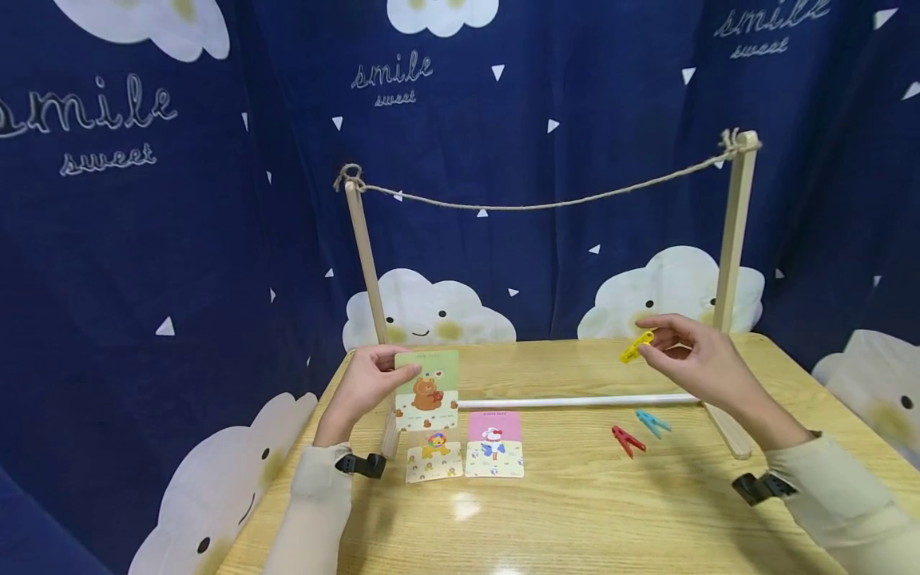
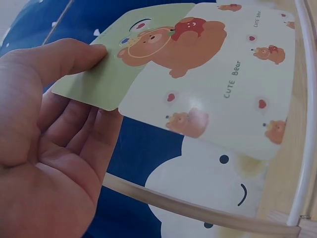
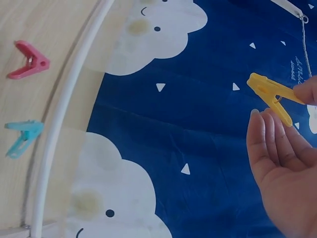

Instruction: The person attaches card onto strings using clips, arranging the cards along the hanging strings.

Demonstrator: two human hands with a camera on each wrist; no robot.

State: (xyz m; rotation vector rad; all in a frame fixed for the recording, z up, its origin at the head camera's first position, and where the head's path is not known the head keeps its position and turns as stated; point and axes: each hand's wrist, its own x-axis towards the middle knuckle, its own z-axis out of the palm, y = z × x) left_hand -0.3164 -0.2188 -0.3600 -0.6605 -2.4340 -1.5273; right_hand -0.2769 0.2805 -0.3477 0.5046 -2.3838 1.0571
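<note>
My left hand point(image 1: 365, 390) pinches a green-and-white bear card point(image 1: 427, 391) by its edge, thumb on the printed face and fingers behind. In the left wrist view the card point(image 2: 198, 74) shows a brown bear with a red heart. Over on the right, my right hand point(image 1: 693, 359) holds a yellow clothespin point(image 1: 636, 346) above the table. The right wrist view shows the thumb on one arm of the yellow clothespin point(image 3: 270, 94) and the fingers at the other. Below the bear card, a lion card point(image 1: 434, 457) and a pink rabbit card point(image 1: 494, 447) lie on the table.
A rope point(image 1: 532, 208) sags between two wooden posts point(image 1: 736, 231), joined low down by a white rod point(image 1: 575, 402). A red clothespin point(image 1: 628, 441) and a blue clothespin point(image 1: 653, 423) lie on the wooden table point(image 1: 575, 511). A dark blue curtain point(image 1: 460, 96) hangs behind.
</note>
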